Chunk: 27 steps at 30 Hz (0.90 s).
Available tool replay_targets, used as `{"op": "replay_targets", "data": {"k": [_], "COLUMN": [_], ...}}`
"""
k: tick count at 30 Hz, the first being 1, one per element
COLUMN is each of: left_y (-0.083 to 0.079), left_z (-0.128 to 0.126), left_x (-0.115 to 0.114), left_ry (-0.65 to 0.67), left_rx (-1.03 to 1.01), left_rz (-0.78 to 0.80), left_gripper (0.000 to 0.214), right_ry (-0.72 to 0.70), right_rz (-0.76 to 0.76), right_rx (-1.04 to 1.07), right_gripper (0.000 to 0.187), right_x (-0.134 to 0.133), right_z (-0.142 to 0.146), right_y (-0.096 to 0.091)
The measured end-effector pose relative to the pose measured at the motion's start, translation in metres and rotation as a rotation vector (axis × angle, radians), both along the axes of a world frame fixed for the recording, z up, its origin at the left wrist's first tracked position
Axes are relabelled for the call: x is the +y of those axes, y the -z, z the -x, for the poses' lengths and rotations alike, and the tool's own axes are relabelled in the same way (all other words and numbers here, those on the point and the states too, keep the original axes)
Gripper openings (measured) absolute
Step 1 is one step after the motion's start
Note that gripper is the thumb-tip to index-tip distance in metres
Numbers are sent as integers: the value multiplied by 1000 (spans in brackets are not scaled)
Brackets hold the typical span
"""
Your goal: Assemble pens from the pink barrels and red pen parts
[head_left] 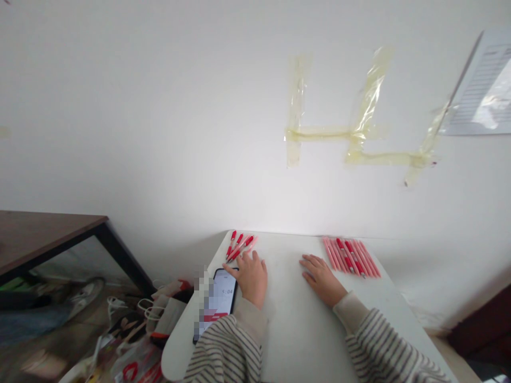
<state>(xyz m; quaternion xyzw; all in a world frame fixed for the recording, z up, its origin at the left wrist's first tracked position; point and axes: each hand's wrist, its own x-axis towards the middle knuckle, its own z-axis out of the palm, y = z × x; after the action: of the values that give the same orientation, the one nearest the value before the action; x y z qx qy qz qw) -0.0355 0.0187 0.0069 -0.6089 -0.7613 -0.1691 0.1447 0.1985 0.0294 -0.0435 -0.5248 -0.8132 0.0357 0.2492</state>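
Note:
My left hand (250, 276) lies flat on the white table (291, 324), fingers spread, its fingertips close to a small bunch of red pens (238, 247) at the far left corner. A phone (219, 304) with a lit screen lies just left of that hand. My right hand (321, 277) rests flat on the table too, fingers stretched toward a row of pink and red pens (351, 257) at the far right. Neither hand holds anything. Both sleeves are striped.
A white wall with strips of yellowed tape (359, 133) and a taped paper sheet (485, 85) rises behind the table. A dark wooden table (48, 234) stands at the left. Bags and clutter (139, 330) lie on the floor beside the white table.

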Motion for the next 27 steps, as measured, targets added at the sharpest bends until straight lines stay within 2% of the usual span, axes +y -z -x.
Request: {"op": "replay_targets", "data": {"k": [3,10,19,22,27], "left_y": [-3,-1,0,-3,-4], "left_z": [1,3,3,1,-4], "left_x": [-1,1,4,3,2], "left_ry": [16,-79,-63,-19,182], "left_rx": [12,45,47,11,-114], "left_rz": [-10,-40,-29,-61,-67], "left_gripper": [38,40,39,36,23], "right_ry": [1,-3,-6,-6,-8], "right_rz": [14,16,16,7,-11], "right_rx": [-1,-6,-8,-2,47], "right_gripper": [42,42,43,41,43], "right_x": [-1,0,0,0,0], "right_z": [0,0,-2,-2,-2], "right_y": [-2,-1,0,1,1]}}
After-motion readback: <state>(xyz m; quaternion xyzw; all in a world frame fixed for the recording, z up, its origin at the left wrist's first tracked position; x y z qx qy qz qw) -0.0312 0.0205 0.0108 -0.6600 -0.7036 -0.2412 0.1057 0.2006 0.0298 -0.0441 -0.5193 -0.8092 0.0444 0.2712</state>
